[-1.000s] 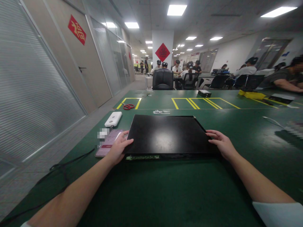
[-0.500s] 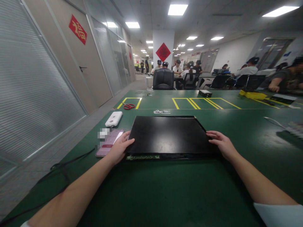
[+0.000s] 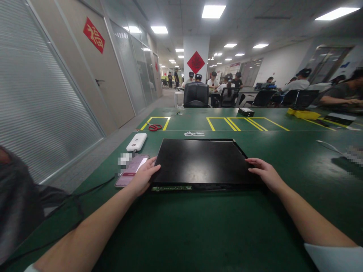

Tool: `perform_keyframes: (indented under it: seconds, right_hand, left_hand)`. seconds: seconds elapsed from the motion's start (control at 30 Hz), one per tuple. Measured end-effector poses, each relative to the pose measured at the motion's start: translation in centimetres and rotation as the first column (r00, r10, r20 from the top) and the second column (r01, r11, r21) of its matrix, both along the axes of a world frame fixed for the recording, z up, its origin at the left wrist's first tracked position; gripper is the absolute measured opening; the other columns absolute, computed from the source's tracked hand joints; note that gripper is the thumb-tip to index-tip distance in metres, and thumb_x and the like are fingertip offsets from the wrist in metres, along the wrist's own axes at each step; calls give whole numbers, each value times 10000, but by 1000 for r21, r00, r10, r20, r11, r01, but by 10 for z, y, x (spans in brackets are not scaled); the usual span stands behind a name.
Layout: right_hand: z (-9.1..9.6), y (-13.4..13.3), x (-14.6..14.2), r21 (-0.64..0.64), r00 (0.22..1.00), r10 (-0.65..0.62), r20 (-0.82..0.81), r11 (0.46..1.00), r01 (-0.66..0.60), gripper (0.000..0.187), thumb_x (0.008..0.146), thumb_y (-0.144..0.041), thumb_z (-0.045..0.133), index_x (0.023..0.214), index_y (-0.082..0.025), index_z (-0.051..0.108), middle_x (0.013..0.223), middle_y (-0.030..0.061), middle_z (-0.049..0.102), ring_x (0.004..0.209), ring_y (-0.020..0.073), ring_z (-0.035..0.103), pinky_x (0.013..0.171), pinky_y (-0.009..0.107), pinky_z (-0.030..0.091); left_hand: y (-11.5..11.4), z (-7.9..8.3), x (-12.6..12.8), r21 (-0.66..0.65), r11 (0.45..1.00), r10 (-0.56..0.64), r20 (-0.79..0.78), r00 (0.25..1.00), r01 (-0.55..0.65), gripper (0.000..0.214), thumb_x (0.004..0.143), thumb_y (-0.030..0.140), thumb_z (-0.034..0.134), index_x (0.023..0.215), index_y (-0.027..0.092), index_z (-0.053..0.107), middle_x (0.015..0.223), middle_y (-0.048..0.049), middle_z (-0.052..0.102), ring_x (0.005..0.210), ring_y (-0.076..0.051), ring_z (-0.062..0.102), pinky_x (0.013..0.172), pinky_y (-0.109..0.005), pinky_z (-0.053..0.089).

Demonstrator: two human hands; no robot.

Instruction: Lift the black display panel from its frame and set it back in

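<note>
Now both hands rest on a flat black panel (image 3: 201, 160) that lies face up in the middle of the green table (image 3: 198, 226). The left hand (image 3: 141, 177) is at the panel's near left corner, fingers stretched out over the edge, not clenched. The right hand (image 3: 263, 174) lies open on the near right edge, fingers pointing inward across the top. A thin green circuit strip (image 3: 171, 187) shows along the panel's near side. A phone (image 3: 131, 170) lies just beside the left hand, with a white power bank (image 3: 136, 142) behind it. Red scissors (image 3: 154, 127) sit farther back, inside yellow floor-tape lines (image 3: 227, 122) on the table.
</note>
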State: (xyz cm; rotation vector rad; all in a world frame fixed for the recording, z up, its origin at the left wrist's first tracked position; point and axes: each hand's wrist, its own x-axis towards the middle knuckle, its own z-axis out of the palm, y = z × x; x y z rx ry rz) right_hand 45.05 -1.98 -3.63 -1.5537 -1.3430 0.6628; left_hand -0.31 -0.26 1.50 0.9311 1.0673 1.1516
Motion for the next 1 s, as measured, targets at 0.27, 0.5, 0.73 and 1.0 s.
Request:
perform_keyframes:
  seconds: [0.27,0.5,0.73,1.0]
  right_hand:
    - [9,-8,-6,-35,938,79,338,997,-71,510,659,-495,737,1123,-288,699,1244,81,647,1225,337,530,1074,519,366]
    - [14,-13,-7,-59,887,138,441,990,-125,654,601,-540,779,1200,-305,665,1289,85,615,1258,344,492,1080,512,375]
    - [15,-15,-8,-74,888,134,439,991,-113,671,586,-555,784,1198,-307,670,1299,91,602,1272,350,476,1078,509,379]
    - [13,-13,-7,-78,874,165,458,986,-146,690,602,-555,775,1234,-313,641,1327,83,590,1299,352,443,1091,525,355]
  left_hand:
    - [4,-2,-3,-20,1000,2,10,1000,-2,482,704,84,721,1168,162,616,998,-96,779,832,-228,750,701,-292,606]
    - [4,-5,-3,23,1000,10,40,999,-11,519,677,92,749,1174,161,618,1004,-94,780,853,-229,749,673,-264,601]
    - [1,-1,-2,26,1000,4,64,998,-5,576,688,97,748,1239,170,596,1085,-107,759,876,-234,743,639,-254,590]
    - [1,-4,-2,29,999,-36,78,996,33,614,706,118,751,1288,181,564,1130,-112,742,843,-222,745,686,-271,598]
